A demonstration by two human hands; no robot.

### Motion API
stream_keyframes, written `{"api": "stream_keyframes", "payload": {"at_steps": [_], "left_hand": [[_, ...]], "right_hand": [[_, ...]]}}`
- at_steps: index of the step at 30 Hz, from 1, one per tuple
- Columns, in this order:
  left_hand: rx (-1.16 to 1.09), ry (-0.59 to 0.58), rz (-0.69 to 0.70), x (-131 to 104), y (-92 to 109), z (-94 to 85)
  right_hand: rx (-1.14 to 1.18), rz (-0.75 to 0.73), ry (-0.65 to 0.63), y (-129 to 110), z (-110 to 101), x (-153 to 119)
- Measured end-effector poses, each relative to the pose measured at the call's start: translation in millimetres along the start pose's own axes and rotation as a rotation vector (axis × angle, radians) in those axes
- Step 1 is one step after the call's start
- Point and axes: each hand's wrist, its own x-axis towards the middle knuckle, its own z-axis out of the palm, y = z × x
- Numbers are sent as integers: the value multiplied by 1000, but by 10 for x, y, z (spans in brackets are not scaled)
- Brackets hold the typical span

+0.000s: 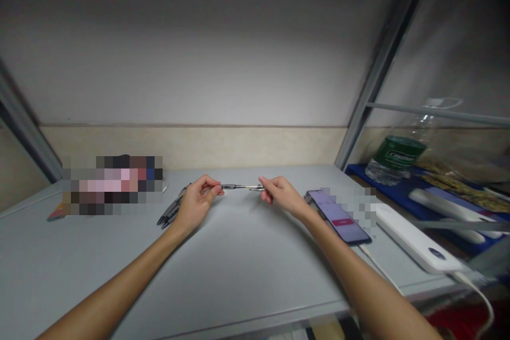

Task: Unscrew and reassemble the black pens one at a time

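Observation:
My left hand [198, 199] pinches the dark front end of a slim pen [229, 186] between thumb and fingers. At the other end, my right hand [282, 195] is closed on the rear part with the clip. The pen lies level between both hands, a little above the desk, and a thin refill-like rod [244, 187] shows in its middle. Whether the two ends are fully separate, I cannot tell. Several grey pens [170, 214] lie side by side on the desk, partly hidden behind my left hand and wrist.
A phone [343, 221] and a white power bank [416, 239], both with cables, lie at the right. Beyond the metal frame [360, 111] stands a water bottle [399, 151]. Blurred-out items [115, 186] sit at the left on the grey desk [235, 276].

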Motion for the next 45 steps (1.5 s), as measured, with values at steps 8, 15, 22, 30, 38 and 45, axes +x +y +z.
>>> {"api": "stream_keyframes", "payload": {"at_steps": [8, 15, 22, 30, 38, 45], "left_hand": [[-27, 6, -29, 17, -32, -7], [-73, -4, -45, 0, -26, 20], [-66, -19, -58, -3, -32, 16], [-203, -12, -129, 10, -28, 28], [173, 13, 171, -124, 130, 64], [45, -205, -9, -77, 185, 43]], "right_hand": [[9, -177, 40, -54, -33, -19], [-22, -81, 66, -46, -29, -12], [-167, -140, 4, -45, -39, -34], [-44, -206, 53, -72, -9, -39], [238, 108, -134, -15, -28, -39], [203, -22, -33, -2, -54, -4]]}}
